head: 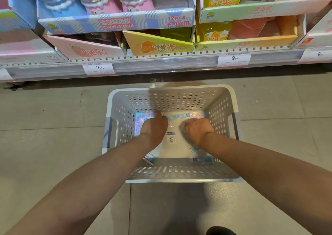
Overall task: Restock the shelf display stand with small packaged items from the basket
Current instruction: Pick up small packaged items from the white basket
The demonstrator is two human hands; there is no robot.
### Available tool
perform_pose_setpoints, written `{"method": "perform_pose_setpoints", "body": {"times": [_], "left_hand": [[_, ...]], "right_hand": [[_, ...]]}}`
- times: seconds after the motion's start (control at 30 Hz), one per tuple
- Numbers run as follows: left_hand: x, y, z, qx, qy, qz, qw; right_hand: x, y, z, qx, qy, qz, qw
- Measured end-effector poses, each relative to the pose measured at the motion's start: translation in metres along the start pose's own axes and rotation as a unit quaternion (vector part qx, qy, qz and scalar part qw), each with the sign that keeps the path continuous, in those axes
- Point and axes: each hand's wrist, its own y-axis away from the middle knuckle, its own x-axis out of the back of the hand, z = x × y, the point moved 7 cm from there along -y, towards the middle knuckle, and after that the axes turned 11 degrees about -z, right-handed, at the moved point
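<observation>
- The small packaged items (180, 116) lie scattered on the bottom of the basket, in the middle of the frame: pastel packs along the far wall, one with a barcode label (171, 138) between the two wrists, and a few more near the front wall, among them a blue pack (200, 159) at the lower right of the basket floor.
- The left hand (156, 126) is down among the packs at the far left corner, fingers curled over a pink and blue one; its grip looks closed on that pack.
- The right hand (197, 128) is down beside it, a little to the right, knuckles up and fingers bent under onto a pale pack; I cannot tell whether its grip actually holds it.
- The basket (179, 178) is white perforated plastic with a grey handle on each side, and it stands on the grey tiled floor (53, 119).
- Just behind it, across the top of the frame, runs the shelf display stand (161, 64), its front rail carrying price tags (98, 68) reading 9.90.
- On the shelf stand open cardboard display boxes: a blue checked one marked "Crystal Mud" (116, 24), a pink one (84, 49), an orange and yellow one (159, 45).
</observation>
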Motion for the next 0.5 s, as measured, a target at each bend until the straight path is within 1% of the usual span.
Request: {"method": "perform_pose_setpoints", "body": {"times": [0.07, 0.17, 0.23, 0.3, 0.4, 0.5], "left_hand": [[-0.007, -0.003, -0.001, 0.001, 0.020, -0.014, 1.000], [-0.021, -0.013, 0.003, -0.028, -0.005, -0.023, 0.999], [-0.028, -0.015, 0.002, -0.038, -0.019, -0.037, 0.998], [-0.030, -0.015, 0.001, -0.052, -0.012, -0.037, 0.998], [-0.015, -0.003, -0.010, -0.044, 0.095, -0.015, 0.994], [-0.001, 0.014, -0.023, -0.045, 0.220, -0.019, 0.974]], "right_hand": [[0.000, 0.000, -0.001, 0.001, 0.016, 0.008, 1.000], [-0.002, -0.002, -0.005, 0.008, 0.021, 0.006, 1.000], [-0.002, -0.004, -0.006, 0.014, 0.011, 0.006, 1.000], [-0.002, -0.004, -0.006, 0.021, -0.008, -0.002, 1.000], [0.005, 0.007, -0.002, 0.027, -0.100, -0.006, 0.995], [0.020, 0.024, 0.005, 0.044, -0.239, 0.019, 0.970]]}}
